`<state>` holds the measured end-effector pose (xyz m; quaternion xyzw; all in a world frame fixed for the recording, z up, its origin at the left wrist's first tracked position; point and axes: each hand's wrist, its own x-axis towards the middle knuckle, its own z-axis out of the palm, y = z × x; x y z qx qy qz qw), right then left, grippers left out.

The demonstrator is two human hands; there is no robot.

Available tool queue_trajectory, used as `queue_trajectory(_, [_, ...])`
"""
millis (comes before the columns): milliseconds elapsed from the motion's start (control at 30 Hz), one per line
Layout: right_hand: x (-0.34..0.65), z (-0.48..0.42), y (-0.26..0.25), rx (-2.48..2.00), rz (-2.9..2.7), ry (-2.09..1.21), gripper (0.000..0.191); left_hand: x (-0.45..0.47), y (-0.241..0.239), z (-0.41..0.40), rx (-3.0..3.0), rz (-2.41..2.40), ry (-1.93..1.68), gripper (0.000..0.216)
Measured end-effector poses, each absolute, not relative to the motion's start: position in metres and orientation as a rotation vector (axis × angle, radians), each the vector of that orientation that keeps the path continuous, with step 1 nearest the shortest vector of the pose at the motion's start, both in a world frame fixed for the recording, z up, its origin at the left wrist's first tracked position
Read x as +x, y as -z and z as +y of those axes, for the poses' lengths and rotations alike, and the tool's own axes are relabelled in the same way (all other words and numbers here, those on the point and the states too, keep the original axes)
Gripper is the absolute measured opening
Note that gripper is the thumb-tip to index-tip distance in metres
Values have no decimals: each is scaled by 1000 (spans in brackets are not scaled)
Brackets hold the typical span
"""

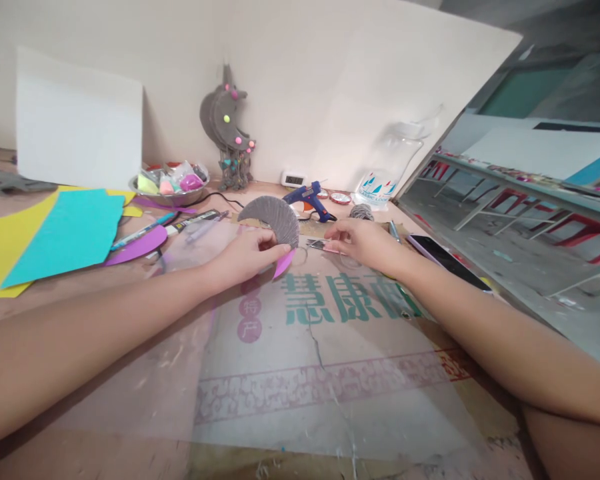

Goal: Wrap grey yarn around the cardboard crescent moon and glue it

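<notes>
My left hand (253,257) pinches a crescent (277,220) wound with grey yarn, thumb in front. Its lower tip is bare purple (283,265). To the right, my right hand (357,241) has its fingers closed at the handle end of small scissors (318,245), their blades pointing left. Part of the scissors is hidden under the fingers. A thin grey strand loops on the plastic between the hands. Just beyond the right hand lies a ball of grey yarn (361,211).
A blue glue gun (310,199) lies behind the hands, near a small clock (294,179) and a plastic jug (393,160). At right is a phone (447,261). Coloured sheets (65,237) and a bowl (173,196) of clay packs stand left. A finished moon ornament (225,120) hangs behind.
</notes>
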<state>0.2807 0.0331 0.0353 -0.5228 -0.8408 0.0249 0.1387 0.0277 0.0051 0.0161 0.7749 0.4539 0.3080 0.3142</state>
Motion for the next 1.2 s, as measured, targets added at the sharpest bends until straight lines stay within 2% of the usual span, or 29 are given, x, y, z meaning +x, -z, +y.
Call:
queue_trajectory(167, [283, 30, -48, -1612, -2427, 130, 24, 28, -17, 5, 2047, 1215, -802, 34])
queue_trajectory(333, [288, 33, -51, -1776, -2476, -89, 29, 29, -19, 4, 2059, 1220, -774, 33])
queue_trajectory(467, [285, 34, -39, -1708, -2462, -128, 18, 29, -20, 3, 2049, 1236, -771, 32])
queue_trajectory(600, [283, 36, -26, -1608, -2408, 4, 8, 29, -21, 2, 2054, 1227, -785, 32])
queue_trajectory(833, [278, 33, -25, -1458, -2459, 153, 14, 30, -22, 0, 2024, 1242, -771, 31])
queue_trajectory(900, [279, 28, -38, -1499, -2432, 4, 13, 29, -22, 1, 2028, 1238, -769, 31])
queue_trajectory(967, [281, 22, -56, -1463, -2524, -369, 13, 29, -21, 1, 2038, 1231, -776, 31])
queue_trajectory(1033, [285, 16, -72, -1290, -2743, -843, 20, 29, -21, 2, 2055, 1221, -783, 31])
queue_trajectory(1067, [287, 14, -78, -1257, -2804, -925, 25, 29, -20, 3, 2064, 1214, -787, 31])
queue_trajectory(1100, [288, 13, -82, -1278, -2819, -869, 28, 28, -20, 3, 2072, 1205, -792, 32])
queue_trajectory(1200, [290, 16, -76, -1503, -2619, -305, 24, 29, -19, 3, 2076, 1204, -836, 32])
